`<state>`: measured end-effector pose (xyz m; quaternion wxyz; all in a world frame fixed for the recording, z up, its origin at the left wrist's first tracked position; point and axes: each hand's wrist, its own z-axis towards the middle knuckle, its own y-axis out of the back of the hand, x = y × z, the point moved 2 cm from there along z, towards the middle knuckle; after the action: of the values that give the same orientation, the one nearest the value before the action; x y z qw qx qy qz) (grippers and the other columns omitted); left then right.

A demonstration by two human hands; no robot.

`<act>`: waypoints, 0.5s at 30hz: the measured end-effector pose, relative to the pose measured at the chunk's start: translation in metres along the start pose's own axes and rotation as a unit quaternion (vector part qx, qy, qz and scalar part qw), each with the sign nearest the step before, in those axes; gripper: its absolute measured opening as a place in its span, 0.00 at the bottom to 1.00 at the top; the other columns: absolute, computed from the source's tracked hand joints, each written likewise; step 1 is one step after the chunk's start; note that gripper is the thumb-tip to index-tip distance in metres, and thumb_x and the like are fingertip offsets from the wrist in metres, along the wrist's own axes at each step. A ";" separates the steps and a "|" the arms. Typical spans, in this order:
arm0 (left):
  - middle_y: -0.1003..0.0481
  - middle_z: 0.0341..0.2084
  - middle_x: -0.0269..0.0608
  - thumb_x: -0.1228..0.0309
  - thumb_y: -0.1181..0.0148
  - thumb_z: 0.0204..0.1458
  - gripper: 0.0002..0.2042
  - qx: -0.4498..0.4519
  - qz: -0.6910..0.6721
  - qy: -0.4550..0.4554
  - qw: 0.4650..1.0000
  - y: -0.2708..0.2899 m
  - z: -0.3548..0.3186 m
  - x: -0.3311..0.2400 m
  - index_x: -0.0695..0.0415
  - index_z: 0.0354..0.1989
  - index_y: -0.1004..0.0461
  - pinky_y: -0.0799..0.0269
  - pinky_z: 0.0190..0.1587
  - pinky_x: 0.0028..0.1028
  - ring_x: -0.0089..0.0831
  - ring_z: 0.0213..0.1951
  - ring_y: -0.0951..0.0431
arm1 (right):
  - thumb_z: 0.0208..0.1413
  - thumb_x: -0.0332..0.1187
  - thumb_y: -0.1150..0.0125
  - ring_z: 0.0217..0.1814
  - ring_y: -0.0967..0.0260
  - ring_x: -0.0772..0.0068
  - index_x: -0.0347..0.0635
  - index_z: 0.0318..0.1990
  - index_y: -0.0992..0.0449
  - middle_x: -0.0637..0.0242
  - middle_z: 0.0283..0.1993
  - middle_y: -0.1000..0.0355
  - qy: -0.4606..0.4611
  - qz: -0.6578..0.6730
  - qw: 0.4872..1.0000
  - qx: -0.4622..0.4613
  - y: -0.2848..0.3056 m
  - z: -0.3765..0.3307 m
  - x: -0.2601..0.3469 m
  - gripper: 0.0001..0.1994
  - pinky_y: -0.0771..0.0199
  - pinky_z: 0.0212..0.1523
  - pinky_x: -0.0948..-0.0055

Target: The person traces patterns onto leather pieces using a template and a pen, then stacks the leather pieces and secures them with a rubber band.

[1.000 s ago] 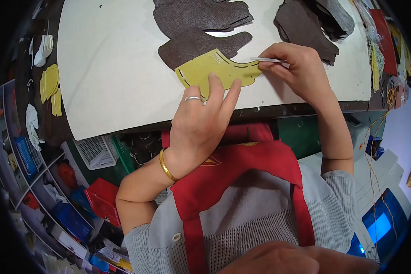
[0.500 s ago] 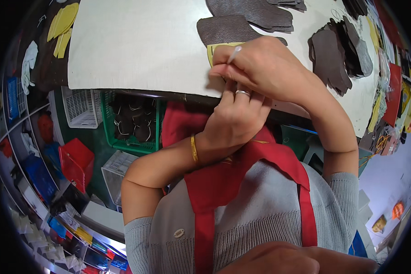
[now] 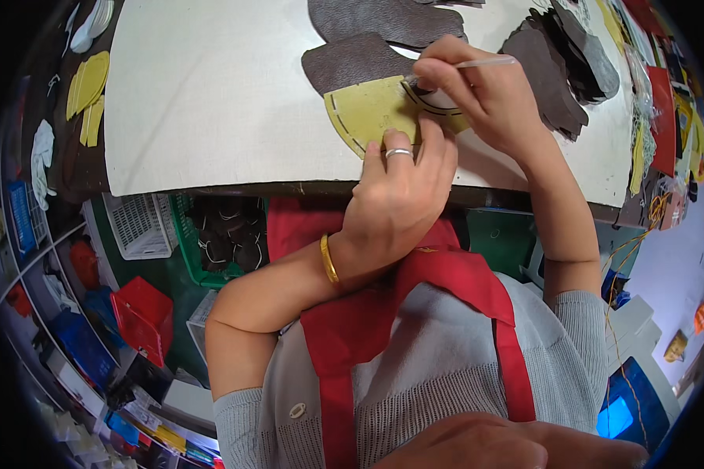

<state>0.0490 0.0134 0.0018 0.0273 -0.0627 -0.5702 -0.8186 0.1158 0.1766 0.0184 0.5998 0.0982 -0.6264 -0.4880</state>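
Observation:
A yellow curved leather piece [image 3: 368, 113] with a dashed line along its edge lies on the white work table [image 3: 211, 94]. My left hand [image 3: 399, 195], wearing a ring and a gold bangle, presses its fingertips on the near edge of that piece. My right hand [image 3: 485, 94] grips a thin clear-handled brush [image 3: 485, 62], its tip touching the piece's upper right edge where a dark line curves. A dark brown leather piece [image 3: 352, 62] lies just behind the yellow one.
More brown leather cut-outs [image 3: 555, 55] are stacked at the back right, with yellow and red pieces [image 3: 657, 94] along the right edge. Yellow pieces [image 3: 86, 86] lie left of the table. Under the table stand a white basket [image 3: 141, 227], a green crate [image 3: 219, 242] and a red bin [image 3: 145, 313].
The view has swung; the yellow piece is visible again under my hands. My right hand has moved the brush along the piece's upper right edge, and my left hand still presses it down.

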 end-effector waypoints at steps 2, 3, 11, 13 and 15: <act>0.24 0.47 0.43 0.65 0.44 0.53 0.13 -0.011 -0.011 0.008 1.000 0.000 -0.001 -0.001 0.58 0.43 0.22 0.23 0.38 0.29 0.33 0.35 0.28 | 0.69 0.36 0.42 0.31 0.24 0.57 0.37 0.40 0.21 0.60 0.32 0.23 0.024 -0.096 0.992 0.074 0.004 -0.002 0.007 0.11 0.26 0.34 0.69; 0.24 0.47 0.43 0.65 0.44 0.53 0.13 -0.011 -0.013 0.003 1.000 0.001 0.000 -0.001 0.58 0.43 0.22 0.23 0.38 0.29 0.33 0.35 0.28 | 0.67 0.35 0.41 0.30 0.27 0.51 0.38 0.38 0.22 0.58 0.29 0.26 0.069 -0.113 0.989 0.063 0.007 -0.007 0.004 0.10 0.28 0.31 0.65; 0.23 0.42 0.35 0.70 0.44 0.52 0.09 0.028 -0.013 -0.008 0.999 0.004 0.011 0.008 0.54 0.41 0.22 0.30 0.29 0.22 0.27 0.30 0.30 | 0.66 0.39 0.39 0.29 0.26 0.52 0.41 0.33 0.26 0.59 0.26 0.27 -0.009 -0.137 0.990 -0.030 0.038 -0.055 -0.008 0.12 0.28 0.31 0.58; 0.23 0.40 0.34 0.70 0.43 0.51 0.08 -0.008 -0.029 -0.019 0.999 -0.001 0.009 0.012 0.53 0.39 0.22 0.30 0.27 0.22 0.27 0.28 0.30 | 0.68 0.39 0.44 0.33 0.24 0.50 0.38 0.35 0.26 0.56 0.28 0.25 -0.087 0.002 0.996 -0.003 0.041 -0.046 -0.001 0.14 0.26 0.35 0.55; 0.23 0.38 0.33 0.70 0.42 0.49 0.07 -0.044 -0.041 -0.031 0.998 -0.001 0.009 0.012 0.53 0.37 0.22 0.31 0.26 0.21 0.26 0.27 0.31 | 0.68 0.39 0.45 0.35 0.24 0.49 0.37 0.35 0.26 0.55 0.30 0.25 -0.085 0.012 0.996 -0.037 0.030 -0.045 0.001 0.14 0.26 0.37 0.55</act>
<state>0.0371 0.0222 0.0054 -0.0271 -0.0660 -0.5367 -0.8408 0.1673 0.1693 0.0321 0.5535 0.0268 -0.6576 -0.5103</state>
